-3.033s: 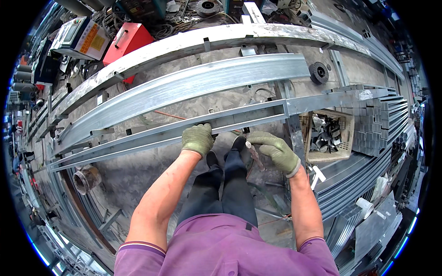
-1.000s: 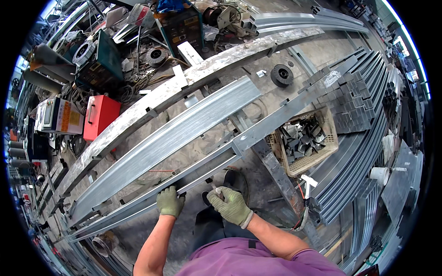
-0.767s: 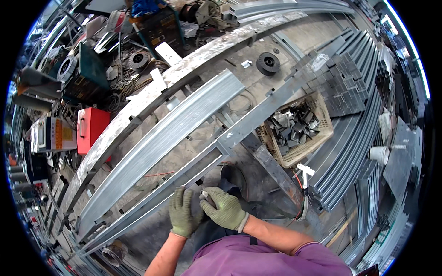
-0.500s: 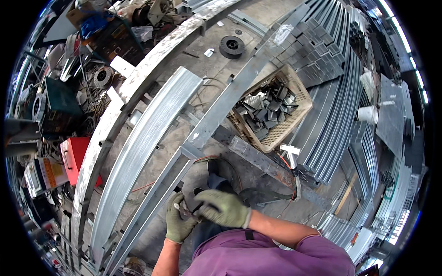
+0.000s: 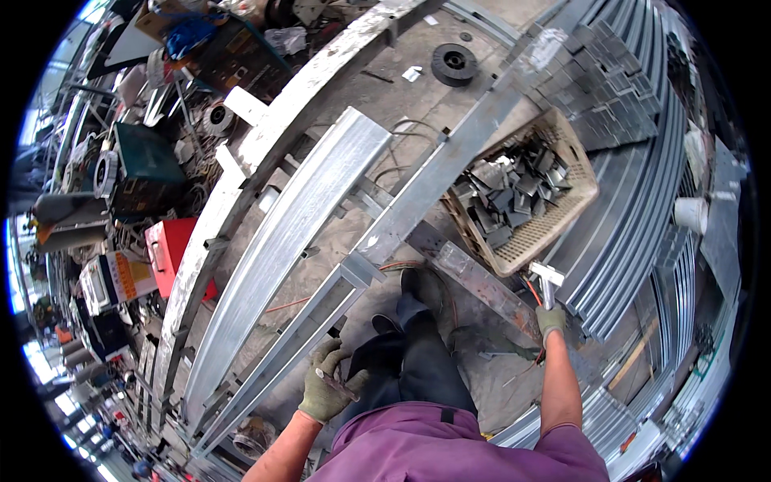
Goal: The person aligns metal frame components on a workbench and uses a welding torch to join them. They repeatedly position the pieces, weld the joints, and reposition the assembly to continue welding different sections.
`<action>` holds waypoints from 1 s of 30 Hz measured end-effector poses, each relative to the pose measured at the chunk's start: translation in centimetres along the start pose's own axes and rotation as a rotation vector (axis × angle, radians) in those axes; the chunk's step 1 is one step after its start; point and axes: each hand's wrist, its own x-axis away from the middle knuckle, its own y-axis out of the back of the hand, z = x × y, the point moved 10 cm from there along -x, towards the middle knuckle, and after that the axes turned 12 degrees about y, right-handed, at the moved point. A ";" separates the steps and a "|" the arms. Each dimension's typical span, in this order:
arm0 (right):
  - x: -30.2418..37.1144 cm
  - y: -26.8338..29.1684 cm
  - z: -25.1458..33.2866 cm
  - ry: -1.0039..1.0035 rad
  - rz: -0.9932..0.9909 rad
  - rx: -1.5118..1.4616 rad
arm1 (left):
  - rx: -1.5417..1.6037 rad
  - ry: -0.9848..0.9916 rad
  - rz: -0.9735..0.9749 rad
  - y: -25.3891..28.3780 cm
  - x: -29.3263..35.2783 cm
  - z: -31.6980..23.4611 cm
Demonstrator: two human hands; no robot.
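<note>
Right fingers (image 5: 551,319) have moved away from the left hand and now look wrapped around the lower part of a pale T-headed tool (image 5: 548,274). Left fingers (image 5: 328,355) are half curled on a thin stick (image 5: 337,386), which seems to have passed over from the right; a metal channel (image 5: 325,309) lies just beyond them. Each hand thus has its own thing, well apart. Past the right fingers sits a beige crate (image 5: 554,233).
</note>
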 end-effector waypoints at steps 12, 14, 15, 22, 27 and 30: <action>-3.8 -4.4 -2.2 0.009 0.136 -0.062 | 0.056 0.027 -0.111 1.0 -1.2 -0.4; -3.1 -3.6 -2.5 -0.018 0.081 0.007 | 0.038 -0.014 -0.082 0.6 -1.3 -0.3; -2.4 -2.8 -2.3 -0.029 0.013 0.064 | 0.024 -0.038 -0.071 0.4 -1.5 -0.3; 6.0 -1.9 8.8 0.330 0.113 -0.293 | 0.034 -0.185 0.032 0.4 -1.6 -0.5; 29.8 4.0 35.2 0.767 0.616 -0.780 | 0.098 -0.100 0.070 -0.8 -1.0 1.6; 39.5 9.9 45.4 1.168 0.571 -0.763 | 0.188 -0.121 0.032 0.3 -0.8 1.5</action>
